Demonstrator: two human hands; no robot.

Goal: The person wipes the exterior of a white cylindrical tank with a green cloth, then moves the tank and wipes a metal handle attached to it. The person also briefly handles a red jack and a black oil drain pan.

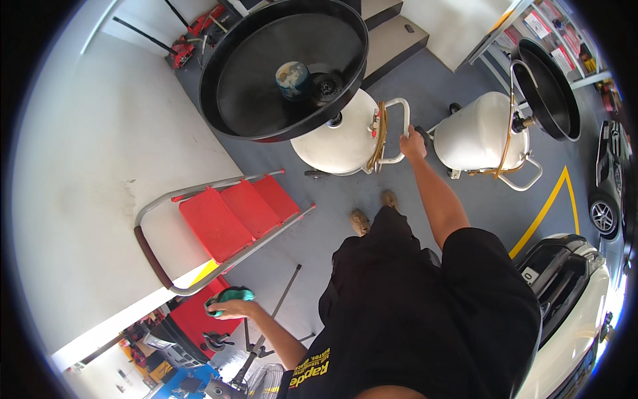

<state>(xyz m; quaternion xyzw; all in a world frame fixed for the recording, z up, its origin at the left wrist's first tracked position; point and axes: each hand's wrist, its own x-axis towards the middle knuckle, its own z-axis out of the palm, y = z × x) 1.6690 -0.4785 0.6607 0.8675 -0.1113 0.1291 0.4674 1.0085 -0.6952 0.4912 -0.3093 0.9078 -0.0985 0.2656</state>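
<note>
My right hand (413, 144) is wrapped round the white tubular handle (406, 114) of an oil drainer, whose round white tank (339, 143) stands on the floor. A wide black drain pan (246, 73) sits on top of it. Inside the pan, a worn blue and cream oil filter (293, 80) lies beside a dark drain grate (326, 86). A brown hose (380, 136) hangs by the handle. Low on the left, my left hand (231, 309) is closed on a green cloth (232, 295), above a red surface (199, 316).
A red step ladder (239, 216) leans by the left wall. Another white oil drainer (472, 136) with a black pan (548, 86) stands to the right. Steps (392, 43) rise behind. A metal stand (252, 356) is near my left arm; a white car (571, 312) is parked right.
</note>
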